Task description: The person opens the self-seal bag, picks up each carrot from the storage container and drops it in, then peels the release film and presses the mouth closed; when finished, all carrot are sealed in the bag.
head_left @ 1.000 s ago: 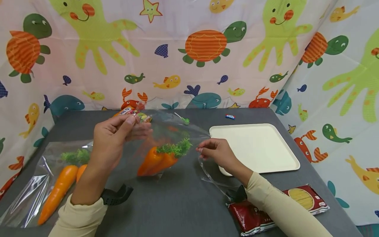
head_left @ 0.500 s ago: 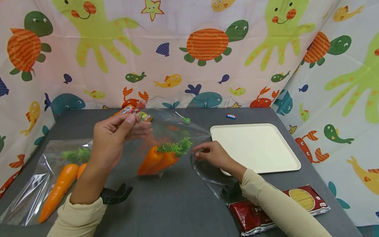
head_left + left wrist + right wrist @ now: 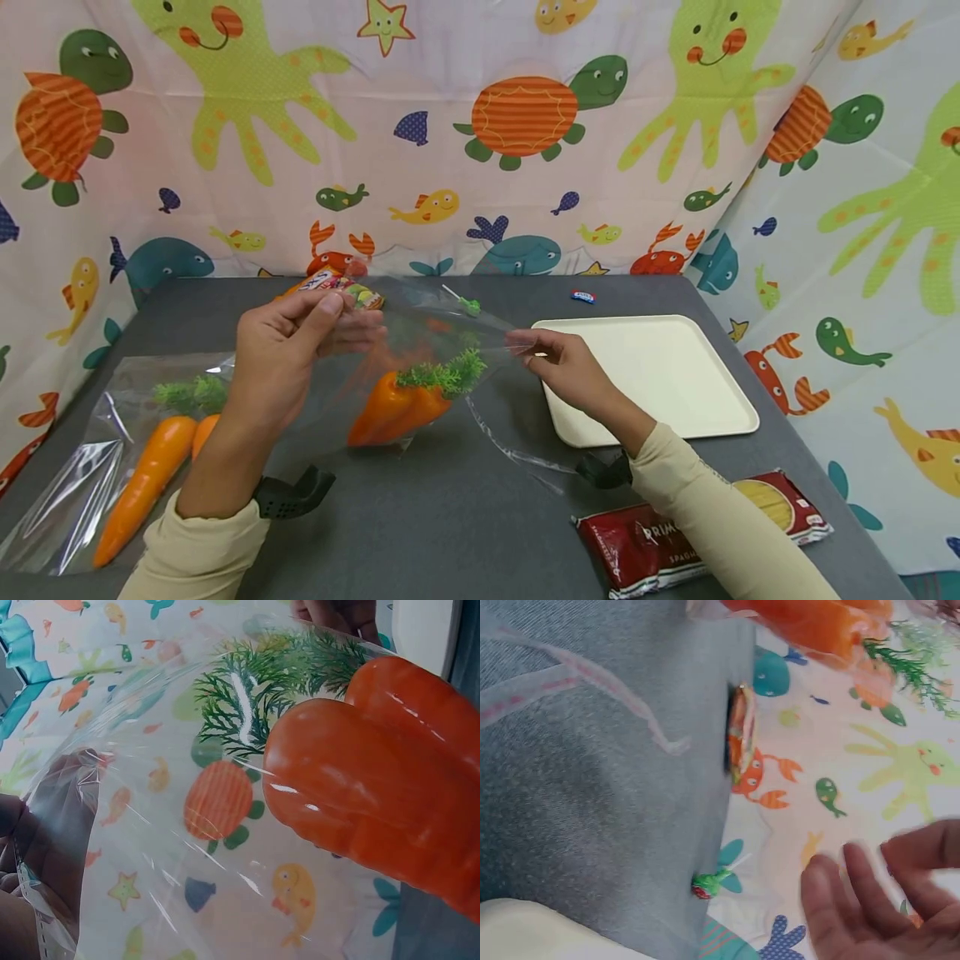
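Observation:
I hold a clear plastic bag (image 3: 420,333) above the grey table (image 3: 450,533) between both hands. Inside it lie two orange toy carrots (image 3: 393,407) with green tops, which fill the left wrist view as the carrots (image 3: 375,795) behind the film (image 3: 150,847). My left hand (image 3: 330,312) pinches the bag's upper left edge. My right hand (image 3: 528,343) pinches its upper right corner. A loose plastic strip (image 3: 510,454) trails from the bag down toward my right sleeve. In the right wrist view the right hand (image 3: 862,900) is blurred.
A second clear bag with toy carrots (image 3: 142,475) lies at the table's left. A cream tray (image 3: 675,375) sits right of my hands, a red spaghetti packet (image 3: 660,542) near the front right. A snack packet (image 3: 341,287), a green lollipop (image 3: 468,305) and a small candy (image 3: 582,296) lie farther back.
My right hand has moved up and to the right, from the bag's lower right side to its upper right corner. The left hand and the carrots have stayed put.

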The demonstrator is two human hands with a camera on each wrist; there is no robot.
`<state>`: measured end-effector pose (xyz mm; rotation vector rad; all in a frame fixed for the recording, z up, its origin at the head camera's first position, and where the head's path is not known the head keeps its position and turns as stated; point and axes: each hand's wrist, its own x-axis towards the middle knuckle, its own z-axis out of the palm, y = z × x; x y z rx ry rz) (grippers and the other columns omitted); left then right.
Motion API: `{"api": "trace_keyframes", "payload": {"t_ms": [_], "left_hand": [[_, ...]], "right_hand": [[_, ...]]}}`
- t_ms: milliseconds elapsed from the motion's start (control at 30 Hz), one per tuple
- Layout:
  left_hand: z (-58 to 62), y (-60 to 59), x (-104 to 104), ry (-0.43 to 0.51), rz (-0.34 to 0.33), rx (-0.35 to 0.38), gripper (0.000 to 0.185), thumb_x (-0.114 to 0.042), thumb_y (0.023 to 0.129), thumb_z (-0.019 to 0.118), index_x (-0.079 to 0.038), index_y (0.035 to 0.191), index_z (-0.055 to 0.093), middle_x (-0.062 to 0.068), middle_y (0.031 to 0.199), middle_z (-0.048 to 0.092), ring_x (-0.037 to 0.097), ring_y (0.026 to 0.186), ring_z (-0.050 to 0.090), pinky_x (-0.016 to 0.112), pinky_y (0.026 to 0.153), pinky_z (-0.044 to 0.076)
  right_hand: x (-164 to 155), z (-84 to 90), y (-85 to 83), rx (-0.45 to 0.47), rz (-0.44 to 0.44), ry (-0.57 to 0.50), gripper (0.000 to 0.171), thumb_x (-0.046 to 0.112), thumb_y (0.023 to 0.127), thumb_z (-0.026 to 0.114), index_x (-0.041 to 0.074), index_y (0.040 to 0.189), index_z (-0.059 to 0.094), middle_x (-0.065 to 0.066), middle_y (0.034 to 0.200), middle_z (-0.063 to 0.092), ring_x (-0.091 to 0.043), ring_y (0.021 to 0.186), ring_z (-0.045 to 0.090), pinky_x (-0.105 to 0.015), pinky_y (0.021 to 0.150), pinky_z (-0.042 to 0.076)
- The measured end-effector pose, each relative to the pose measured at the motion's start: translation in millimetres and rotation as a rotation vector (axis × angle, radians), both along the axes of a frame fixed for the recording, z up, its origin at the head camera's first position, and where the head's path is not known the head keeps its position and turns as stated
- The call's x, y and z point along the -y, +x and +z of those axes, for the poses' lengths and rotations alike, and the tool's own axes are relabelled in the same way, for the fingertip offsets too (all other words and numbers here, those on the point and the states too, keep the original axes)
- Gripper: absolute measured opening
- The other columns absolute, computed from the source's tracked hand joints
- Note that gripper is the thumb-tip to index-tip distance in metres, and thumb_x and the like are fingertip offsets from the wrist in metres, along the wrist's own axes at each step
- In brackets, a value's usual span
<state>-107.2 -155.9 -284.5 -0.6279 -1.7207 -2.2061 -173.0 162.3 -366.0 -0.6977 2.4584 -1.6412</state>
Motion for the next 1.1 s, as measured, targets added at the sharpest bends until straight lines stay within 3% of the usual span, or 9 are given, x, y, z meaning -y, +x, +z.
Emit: {"api": "trace_keyframes", "payload": {"t_ms": [167, 300, 567, 900, 1100], "left_hand": [[0.8, 0.9, 0.3, -0.012, 0.004, -0.009, 0.023, 0.001, 0.099, 0.053, 0.023, 0.101, 0.057, 0.021, 0.091, 0.072, 0.032, 0.081, 0.072, 0.042, 0.075, 0.057], [1.6, 1.9, 1.0, -0.023, 0.011, -0.004, 0.022, 0.0, 0.099, 0.053, 0.021, 0.101, 0.058, 0.021, 0.092, 0.072, 0.032, 0.082, 0.072, 0.041, 0.075, 0.057], [1.9, 4.3, 1.7, -0.026, 0.023, -0.003, 0.019, 0.0, 0.099, 0.053, 0.017, 0.101, 0.062, 0.02, 0.093, 0.072, 0.031, 0.083, 0.072, 0.041, 0.075, 0.057], [-0.7, 2.2, -0.3, -0.002, -0.019, -0.037, 0.018, 0.002, 0.099, 0.051, 0.015, 0.102, 0.063, 0.02, 0.094, 0.072, 0.031, 0.084, 0.072, 0.041, 0.076, 0.057], [-1.6, 1.6, -1.4, -0.01, -0.005, -0.034, 0.02, 0.0, 0.1, 0.052, 0.016, 0.102, 0.063, 0.021, 0.094, 0.072, 0.031, 0.083, 0.072, 0.042, 0.076, 0.057]], "right_hand": [[2.3, 4.1, 8.1, -0.019, 0.235, -0.168, 0.049, 0.002, 0.094, 0.061, 0.001, 0.141, 0.048, -0.019, 0.14, 0.05, -0.035, 0.124, 0.051, -0.037, 0.097, 0.049], [7.7, 5.9, 10.9, -0.033, 0.328, -0.247, 0.056, 0.012, 0.093, 0.067, 0.005, 0.144, 0.045, -0.02, 0.145, 0.044, -0.044, 0.128, 0.044, -0.041, 0.101, 0.045], [13.2, 10.1, 12.4, 0.03, 0.327, -0.293, 0.049, 0.016, 0.096, 0.064, 0.006, 0.142, 0.05, -0.014, 0.14, 0.052, -0.034, 0.125, 0.052, -0.054, 0.098, 0.044], [16.1, 16.7, 14.5, 0.004, 0.224, -0.235, 0.031, 0.012, 0.097, 0.062, 0.006, 0.128, 0.064, -0.008, 0.127, 0.064, -0.026, 0.114, 0.062, -0.043, 0.093, 0.052], [15.1, 17.4, 15.1, 0.028, 0.247, -0.264, 0.031, 0.008, 0.096, 0.063, 0.003, 0.126, 0.064, -0.011, 0.125, 0.064, -0.029, 0.112, 0.063, -0.045, 0.092, 0.052]]}}
